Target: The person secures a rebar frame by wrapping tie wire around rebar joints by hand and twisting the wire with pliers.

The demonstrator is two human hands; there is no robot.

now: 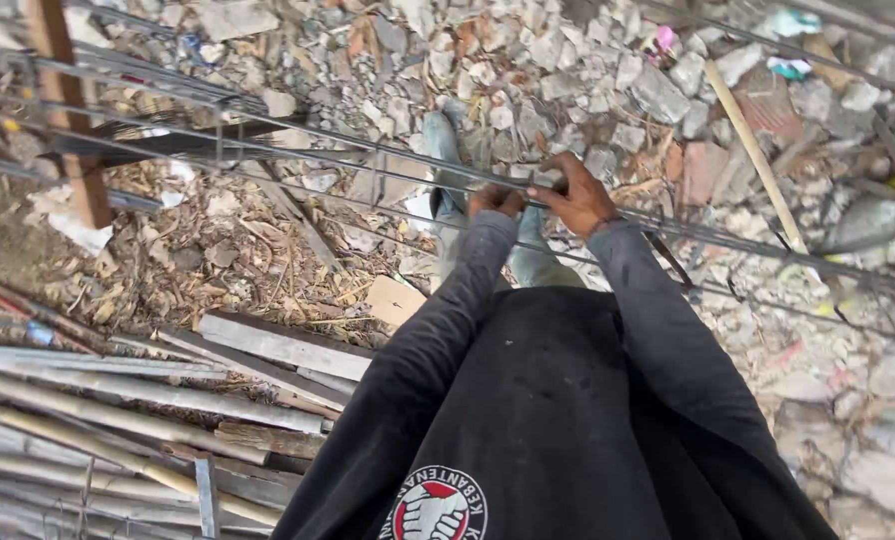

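Both sleeved arms extend forward; left hand point(495, 201) and right hand point(580, 197), fingers clamped, grip ribbed steel rebar cage point(268, 120) above rubble point(588, 70).

An outdoor building site: broken rubble point(568, 70) covers the ground, with a steel rebar cage point(268, 150) and stacked poles point(118, 420).

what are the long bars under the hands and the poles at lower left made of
Long bars: likely steel reinforcing rod, thin, dark grey and dull, tied into a cage. Both the left hand and right hand rest on one. Poles: probably bamboo, pale, round and weathered.
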